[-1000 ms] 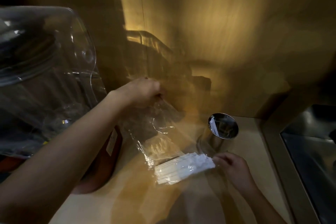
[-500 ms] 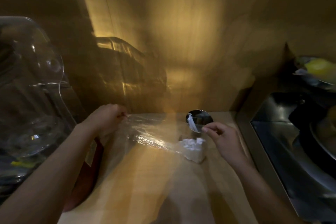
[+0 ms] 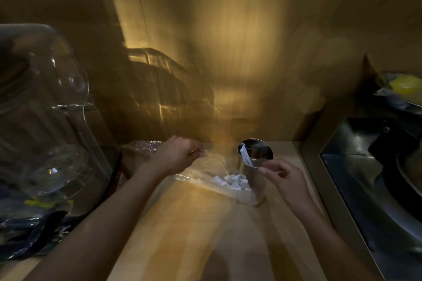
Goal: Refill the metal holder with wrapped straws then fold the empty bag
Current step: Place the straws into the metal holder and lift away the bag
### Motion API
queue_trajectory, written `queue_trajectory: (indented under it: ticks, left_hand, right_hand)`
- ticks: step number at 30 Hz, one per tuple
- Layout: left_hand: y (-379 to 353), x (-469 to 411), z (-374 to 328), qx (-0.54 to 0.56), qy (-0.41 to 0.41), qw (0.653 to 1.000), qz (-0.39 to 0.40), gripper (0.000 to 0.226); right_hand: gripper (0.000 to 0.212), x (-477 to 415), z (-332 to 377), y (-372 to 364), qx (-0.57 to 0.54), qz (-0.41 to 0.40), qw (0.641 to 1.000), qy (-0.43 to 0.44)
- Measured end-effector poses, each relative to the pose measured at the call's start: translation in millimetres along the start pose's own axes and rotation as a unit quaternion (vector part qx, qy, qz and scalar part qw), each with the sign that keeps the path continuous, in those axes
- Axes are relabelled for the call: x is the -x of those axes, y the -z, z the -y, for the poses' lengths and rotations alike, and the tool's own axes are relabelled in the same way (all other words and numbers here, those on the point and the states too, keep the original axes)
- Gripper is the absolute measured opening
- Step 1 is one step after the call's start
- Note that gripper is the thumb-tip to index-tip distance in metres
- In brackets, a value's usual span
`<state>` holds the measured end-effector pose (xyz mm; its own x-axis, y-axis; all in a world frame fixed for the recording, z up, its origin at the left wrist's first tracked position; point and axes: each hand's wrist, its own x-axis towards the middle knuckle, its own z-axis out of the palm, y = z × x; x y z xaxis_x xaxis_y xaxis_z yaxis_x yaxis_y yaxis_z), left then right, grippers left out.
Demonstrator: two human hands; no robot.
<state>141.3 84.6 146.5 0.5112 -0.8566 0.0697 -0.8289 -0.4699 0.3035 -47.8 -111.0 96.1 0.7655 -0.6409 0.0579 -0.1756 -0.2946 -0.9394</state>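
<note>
A: What is being held by the left hand?

B: The far end of the clear plastic bag is being pinched in a closed grip, near the back wall. The bag is being stretched across the wooden worktop toward the right.

A: And where are the wrapped straws being kept?

B: They are being bunched in the near right end of the bag, just beside the metal holder, which is being left upright at the far right of the worktop. One white wrapped straw is being leaned inside the holder.

A: Is anything being gripped by the right hand?

B: It cannot be told for certain. The fingers are being held narrowly together by the holder's near rim; whether the bag's edge is being pinched is blurred.

A: What else is being seen?

B: A clear domed cover is being stood at the left, and a steel sink is being shown at the right, beyond the worktop's edge.
</note>
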Motion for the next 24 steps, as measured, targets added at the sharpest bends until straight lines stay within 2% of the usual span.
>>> queue_trajectory:
  ticks: [3,7,13,18,21,24]
  left_hand:
    - [1,-3,-3,0.006,0.013,1.000,-0.016,0.021]
    - [4,-5,-5,0.019,0.019,1.000,-0.002,0.020]
    - [10,-3,5,0.065,0.055,0.996,-0.018,0.016]
    - [-2,3,11,0.040,0.066,0.994,0.072,0.014]
    - [-8,9,9,0.027,0.063,0.996,0.051,0.035]
    - [-11,11,4,0.017,0.043,0.997,0.057,0.025]
  right_hand:
    - [0.011,7,-17,2,0.026,0.033,0.999,-0.028]
    - [0.013,9,-16,6,0.021,0.011,0.999,-0.031]
    - [0.017,0,11,10,0.000,-0.031,0.999,0.035]
    - [0.014,-2,8,4,0.131,0.082,0.988,0.024]
    - [0.023,-1,4,2,0.110,0.027,0.992,0.051]
    - [0.030,0,2,-1,0.103,0.025,0.993,0.051]
